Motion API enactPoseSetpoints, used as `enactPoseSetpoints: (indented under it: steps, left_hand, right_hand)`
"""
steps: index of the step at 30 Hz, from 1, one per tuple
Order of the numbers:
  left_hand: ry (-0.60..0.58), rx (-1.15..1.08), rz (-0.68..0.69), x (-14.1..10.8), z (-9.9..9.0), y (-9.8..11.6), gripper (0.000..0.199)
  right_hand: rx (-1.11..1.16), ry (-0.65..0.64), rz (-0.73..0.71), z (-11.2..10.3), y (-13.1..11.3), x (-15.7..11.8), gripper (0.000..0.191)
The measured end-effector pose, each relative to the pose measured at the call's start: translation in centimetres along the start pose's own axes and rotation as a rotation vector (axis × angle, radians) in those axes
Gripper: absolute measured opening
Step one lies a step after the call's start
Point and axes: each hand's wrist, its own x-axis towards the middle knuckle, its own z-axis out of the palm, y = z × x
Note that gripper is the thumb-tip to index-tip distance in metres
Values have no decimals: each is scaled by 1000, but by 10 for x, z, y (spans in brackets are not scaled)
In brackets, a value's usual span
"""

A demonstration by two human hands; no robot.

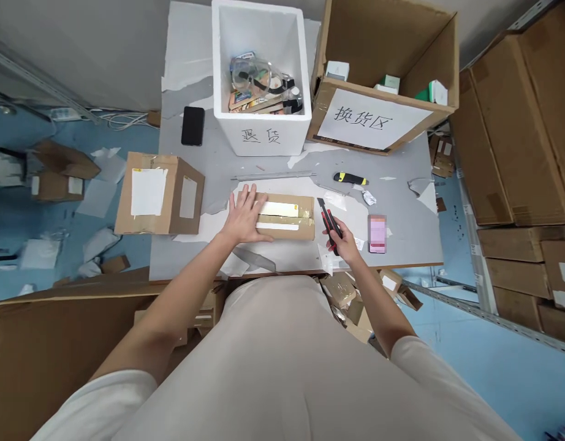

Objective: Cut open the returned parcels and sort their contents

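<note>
Here we are at the bench [409, 242], and I'm placing everything by the taped carton [286, 228], lying flat just in front of the shirt. My left hand [244, 218] is on it, palm down, fingers spread over its left end, grasping nothing. My right hand [343, 241], near the carton's right end, has its fingers wrapped round the red-and-black cutter [329, 222], tip aimed away from the body, apart from the cardboard. How much blade is out? Too small to tell from where I sit, and that's my first worry.

The bigger one is those spread fingers! They reach the pale label [277, 209] on the carton's top, so a cutter drawn leftward and skidding on slick tape could run straight at them. Press too deep and the blade might score whatever is inside. Ragged white sheeting [355, 215] spreads around the carton; if it's loose, a push on one end could make the box slide or pivot.

Watch the flank too: the pink-screened phone [377, 234] sits well right of the carton, close to the bench's near edge, where a wide swing could knock it off. A yellow-and-black cutter [351, 178] lies beyond the carton, to its right, easily brushed on a long reach.
</note>
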Motion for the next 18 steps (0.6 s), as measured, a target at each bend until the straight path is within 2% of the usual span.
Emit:
enactPoseSetpoints:
  steps: [2, 5, 12, 18]
  left_hand:
    - [-62, 68, 10, 5, -4, 4, 131]
    - [-107, 125, -3, 6, -5, 9, 136]
    - [-79, 106, 1, 5, -3, 11, 135]
    - [-96, 38, -6, 9, 1, 5, 135]
  right_hand:
    - [1, -25, 22, -2, 4, -9, 78]
    - [14, -65, 54, -4, 7, -15, 78]
    - [27, -180, 78, -17, 8, -13, 74]
    - [-44, -235, 101, -24, -8, 3, 70]
